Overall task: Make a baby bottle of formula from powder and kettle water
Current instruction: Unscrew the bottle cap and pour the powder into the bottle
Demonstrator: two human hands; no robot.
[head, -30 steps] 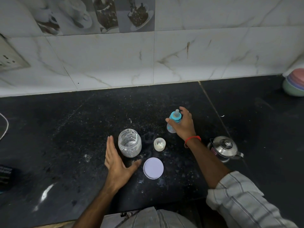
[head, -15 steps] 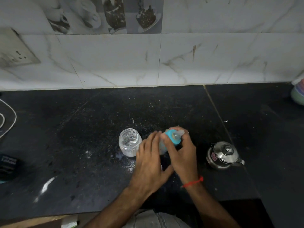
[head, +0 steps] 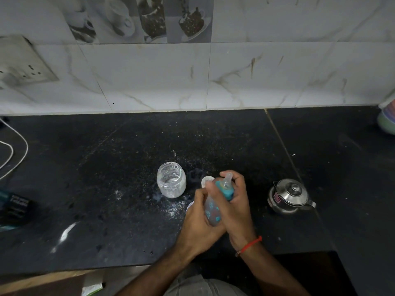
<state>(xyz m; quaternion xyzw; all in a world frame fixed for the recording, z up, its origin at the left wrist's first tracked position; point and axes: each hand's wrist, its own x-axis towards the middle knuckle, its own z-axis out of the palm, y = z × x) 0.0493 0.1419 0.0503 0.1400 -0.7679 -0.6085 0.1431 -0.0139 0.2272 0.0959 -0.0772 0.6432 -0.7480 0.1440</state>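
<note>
The baby bottle (head: 212, 210), clear with teal prints, a teal collar and a clear teat, is tilted above the black counter between both hands. My left hand (head: 197, 221) wraps its lower body. My right hand (head: 236, 201) grips around the teal collar and teat. An open glass jar (head: 171, 182) holding a little white powder stands just left of the hands. A small white cap (head: 206, 180) sits behind my left fingers. The jar's white lid (head: 189, 207) peeks out under my left hand. A small steel kettle (head: 288, 196) with its lid on stands to the right.
White powder is spilled on the black counter (head: 106, 189) near the jar. A white cable (head: 12, 154) and a dark packet (head: 15, 207) lie at the far left. Stacked pastel bowls (head: 388, 120) sit at the far right. The counter's front edge runs below my wrists.
My right hand lifted the bottle from the counter and brought it toward me. My left hand left the jar's side and closed around the bottle's body.
</note>
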